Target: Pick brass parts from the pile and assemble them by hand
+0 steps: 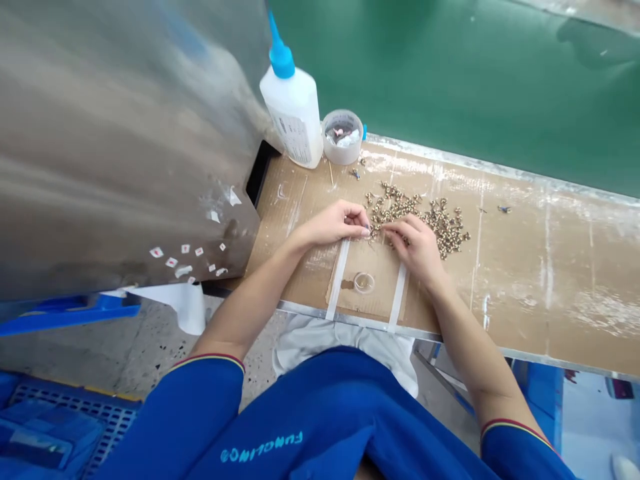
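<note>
Both hands were low over the cardboard-topped desk (545, 293): my left hand (330, 223) had its fingertips pinched together, my right hand (413, 248) was curled with its fingers bent downward, and I could not tell whether either had hold of anything. Just beyond and to the right of them lay a loose heap of small brass fittings (420, 217), which looked hard, light and apt to slip, best pinched singly by their rims. Farther beyond my hands stood a white plastic bottle with a blue nozzle (294, 110) and a clear round plastic tub (340, 157) holding white and pink scraps (343, 137).
</note>
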The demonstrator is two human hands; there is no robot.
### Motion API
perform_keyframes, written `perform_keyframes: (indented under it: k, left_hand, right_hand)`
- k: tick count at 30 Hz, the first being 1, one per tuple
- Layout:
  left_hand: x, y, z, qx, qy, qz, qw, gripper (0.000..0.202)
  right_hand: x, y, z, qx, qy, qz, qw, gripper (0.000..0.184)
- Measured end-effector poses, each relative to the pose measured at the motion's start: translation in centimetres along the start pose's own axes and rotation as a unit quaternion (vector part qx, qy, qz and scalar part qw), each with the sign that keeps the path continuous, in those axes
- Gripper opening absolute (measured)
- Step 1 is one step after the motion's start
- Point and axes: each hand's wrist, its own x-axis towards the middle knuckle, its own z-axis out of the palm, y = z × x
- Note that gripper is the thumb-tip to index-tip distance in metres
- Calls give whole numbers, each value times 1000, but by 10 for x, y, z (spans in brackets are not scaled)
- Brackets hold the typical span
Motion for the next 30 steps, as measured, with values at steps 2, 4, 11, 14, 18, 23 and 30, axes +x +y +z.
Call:
perform_keyframes:
  k: [2,4,11,14,18,23,30]
  left_hand:
    - [-1,2,1,8,15,0,1000,30]
    - [-3,3,2,8,27,-13,1000,35]
    - [-5,6,5,1,51,-44,998,40]
    - [-6,7,5,-4,59,-45,997,44]
    - [-6,10,6,-7,65,-46,997,47]
    - [-5,10,12,-8,73,-15,997,30]
    - [-1,3,27,52,103,22,993,7]
  right_hand:
    - [4,0,8,-40,-20,-23,999,27]
    - [8,-2,14,-75,-40,-40,996,29]
    - [9,-2,19,-135,-53,-66,987,26]
    - [8,-1,20,-145,-49,-64,986,27]
    - [8,0,22,-141,-42,-57,987,24]
    - [9,-2,14,-80,-38,-43,995,23]
    - [10,-3,-3,232,14,144,962,26]
